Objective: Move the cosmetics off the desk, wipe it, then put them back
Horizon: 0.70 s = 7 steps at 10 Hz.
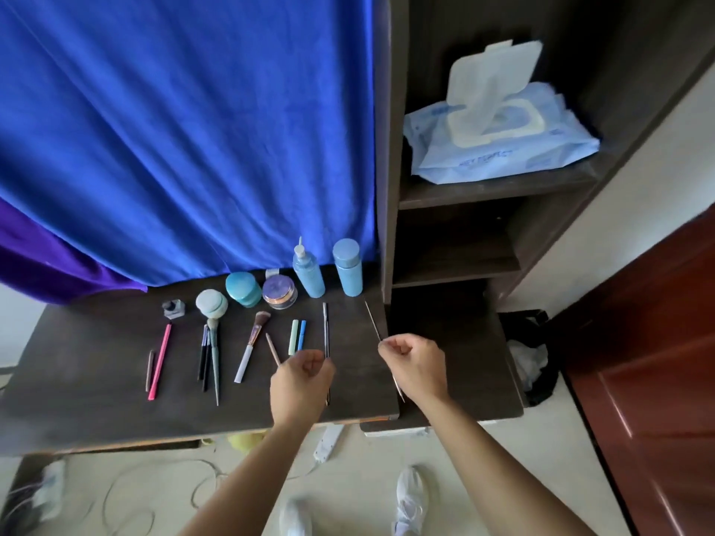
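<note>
In the head view, the cosmetics lie spread over the dark desk point(96, 381). Two blue bottles point(308, 274) stand at the back by the blue curtain point(185, 129), with a teal jar point(243, 290), a purple-lidded jar point(279, 292) and a pale jar point(211, 303) beside them. Brushes point(253, 350) and a pink pencil point(159, 361) lie in a row nearer the front edge.

The left hand point(303, 377) is curled, thumb and fingertips pinching a thin dark tool point(325, 326) near its middle. The right hand point(412, 365) is curled the same way and pinches a thin metal stick point(372, 321), whose ends poke out above and below the fist. It sits over the desk's right edge. Whether either tool is lifted clear of the wood I cannot tell.

Both tools look light, stiff and narrow, so they probably weigh almost nothing but could swivel or slip in a loose pinch. A grip near the middle keeps them balanced. The pencils and brushes should handle alike, and several could likely go in one grasp. The bottles and jars look heavier, smooth and hard, and the bottles are likely to tip, so each wants a full wrap around the body. A pack of wipes point(499, 137), its lid open, lies on the shelf point(495, 191) to the right.
</note>
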Tool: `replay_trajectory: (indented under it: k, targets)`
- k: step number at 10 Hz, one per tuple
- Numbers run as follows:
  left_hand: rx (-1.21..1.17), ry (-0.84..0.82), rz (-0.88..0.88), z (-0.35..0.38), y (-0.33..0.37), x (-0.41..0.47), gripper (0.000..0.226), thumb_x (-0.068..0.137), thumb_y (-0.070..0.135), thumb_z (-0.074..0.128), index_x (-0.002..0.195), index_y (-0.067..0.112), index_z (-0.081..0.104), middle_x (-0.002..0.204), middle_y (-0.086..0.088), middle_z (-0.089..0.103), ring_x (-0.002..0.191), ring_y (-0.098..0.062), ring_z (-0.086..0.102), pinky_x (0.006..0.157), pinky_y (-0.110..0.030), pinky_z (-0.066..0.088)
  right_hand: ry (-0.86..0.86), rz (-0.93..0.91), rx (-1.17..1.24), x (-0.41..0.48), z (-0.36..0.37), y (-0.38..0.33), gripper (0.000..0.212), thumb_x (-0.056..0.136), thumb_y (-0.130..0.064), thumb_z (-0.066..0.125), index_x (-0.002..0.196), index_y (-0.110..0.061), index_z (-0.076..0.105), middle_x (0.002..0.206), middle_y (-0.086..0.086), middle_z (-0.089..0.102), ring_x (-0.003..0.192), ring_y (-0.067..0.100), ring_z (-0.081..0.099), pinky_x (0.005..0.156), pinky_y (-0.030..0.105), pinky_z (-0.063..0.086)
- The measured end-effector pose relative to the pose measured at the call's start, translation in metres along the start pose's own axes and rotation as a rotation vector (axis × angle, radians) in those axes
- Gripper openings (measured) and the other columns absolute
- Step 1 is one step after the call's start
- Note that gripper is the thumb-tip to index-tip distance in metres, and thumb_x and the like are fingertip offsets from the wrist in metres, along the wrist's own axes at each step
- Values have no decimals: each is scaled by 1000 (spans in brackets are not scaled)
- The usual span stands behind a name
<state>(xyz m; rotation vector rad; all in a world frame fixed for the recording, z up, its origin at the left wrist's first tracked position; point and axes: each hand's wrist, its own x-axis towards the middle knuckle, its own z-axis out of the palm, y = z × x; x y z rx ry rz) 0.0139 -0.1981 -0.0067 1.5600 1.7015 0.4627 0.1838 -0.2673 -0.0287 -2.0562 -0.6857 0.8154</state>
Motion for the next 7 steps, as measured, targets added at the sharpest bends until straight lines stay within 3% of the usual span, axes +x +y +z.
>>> replay_trajectory:
  k: [1,2,3,4,5,6,7]
  targets:
    - [155,-95,-21,18,-18,28,14,80,30,65,73,20,70,62,7,67,70,-18,65,65,-29,51,-62,91,-71,19,25,16,7,82,-34,71,76,-32,74,64,-25,66,70,-5,63,57,5,40]
    - [280,-169,-27,32,-34,49,16,83,33,62,79,21,71,71,3,70,77,-25,65,66,-29,49,-94,161,-129,26,49,32,12,85,-34,70,87,-26,78,75,-18,69,73,2,63,58,8,40]
    - [330,-198,-60,42,-49,64,16,84,32,61,91,27,73,89,0,74,91,-28,66,74,-30,50,-113,228,-175,28,74,41,15,87,-35,69,92,-25,79,80,-14,72,78,7,66,56,8,42]
    - [375,-207,-71,47,-59,74,18,85,35,61,97,30,73,95,1,74,95,-28,66,78,-31,53,-90,259,-246,30,89,41,18,87,-38,68,94,-25,79,89,-10,76,85,12,70,67,21,51]
    - [408,-240,-46,43,-63,77,20,86,40,62,101,30,72,97,2,74,96,-26,66,76,-30,50,-72,302,-303,29,92,37,20,87,-42,68,96,-27,78,92,-10,76,90,15,71,71,25,53]
    - [388,-227,41,26,-60,80,27,88,45,61,109,29,68,100,9,70,98,-21,65,71,-27,43,-121,301,-313,28,84,25,31,88,-48,69,109,-26,74,103,-10,75,99,14,69,77,25,52]
    - [442,-141,285,-4,-53,85,38,92,45,58,121,23,65,119,1,64,117,-26,57,84,-35,48,-106,210,-227,30,63,-11,33,90,-45,68,116,-24,72,99,-10,72,101,11,67,88,26,51]
